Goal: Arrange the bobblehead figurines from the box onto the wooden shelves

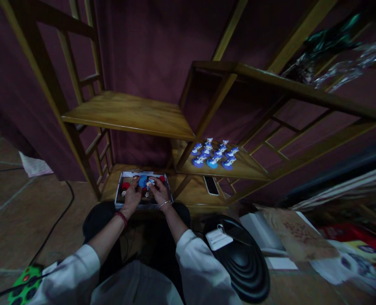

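Your left hand [133, 195] has its grip closed on a blue disc [142, 181], and your right hand [159, 192] grips a small white-and-blue figure [150, 182] just beside it. Whether the two pieces are joined, you can't tell from here. Both are above the open box [118, 196] on the low shelf [188, 193], with red pieces [125, 186] inside. To the right, on the higher shelf [249, 166], figures [213, 160] stand grouped on purple and blue bases. Below them, a phone [211, 185] lies on the low shelf. Near right, a white case [218, 239] rests on the black stool [243, 264].
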{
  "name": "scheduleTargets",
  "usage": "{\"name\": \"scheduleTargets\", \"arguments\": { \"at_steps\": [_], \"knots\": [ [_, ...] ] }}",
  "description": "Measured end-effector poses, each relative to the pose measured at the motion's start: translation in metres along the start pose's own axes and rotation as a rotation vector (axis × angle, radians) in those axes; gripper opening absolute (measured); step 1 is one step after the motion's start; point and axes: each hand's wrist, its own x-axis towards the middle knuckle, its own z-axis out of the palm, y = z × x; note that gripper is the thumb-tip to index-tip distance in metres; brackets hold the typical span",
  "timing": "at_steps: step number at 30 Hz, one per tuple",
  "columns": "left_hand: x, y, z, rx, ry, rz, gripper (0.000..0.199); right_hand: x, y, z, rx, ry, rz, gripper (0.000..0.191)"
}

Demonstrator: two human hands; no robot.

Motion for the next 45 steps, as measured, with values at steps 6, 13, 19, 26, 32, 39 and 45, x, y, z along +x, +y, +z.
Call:
{"name": "scheduleTargets", "arguments": {
  "at_steps": [6, 13, 19, 26, 32, 39, 45],
  "knots": [
    [-0.006, 0.009, -0.001, 0.053, 0.041, 0.016, 0.041, -0.002, 0.002, 0.007, -0.006, 0.046, -0.016, 0.041],
    [-0.014, 0.02, -0.007, -0.027, -0.017, 0.006, 0.046, -0.008, -0.007, 0.013, 0.03, 0.089, 0.027, 0.036],
    [-0.026, 0.038, -0.01, -0.143, -0.065, -0.031, 0.047, -0.013, -0.017, 0.013, 0.018, 0.107, 0.048, 0.042],
    [-0.034, 0.051, -0.012, -0.23, -0.118, -0.074, 0.05, -0.017, -0.029, 0.013, 0.004, 0.122, 0.048, 0.036],
    [-0.038, 0.059, -0.012, -0.272, -0.169, -0.078, 0.055, -0.021, -0.043, 0.008, -0.031, 0.113, 0.058, 0.037],
    [-0.041, 0.07, -0.01, -0.262, -0.217, -0.069, 0.056, -0.023, -0.048, 0.007, 0.03, 0.111, 0.076, 0.038],
    [-0.041, 0.069, -0.011, -0.246, -0.221, -0.075, 0.056, -0.023, -0.045, 0.007, 0.057, 0.127, 0.032, 0.037]
  ]
}}
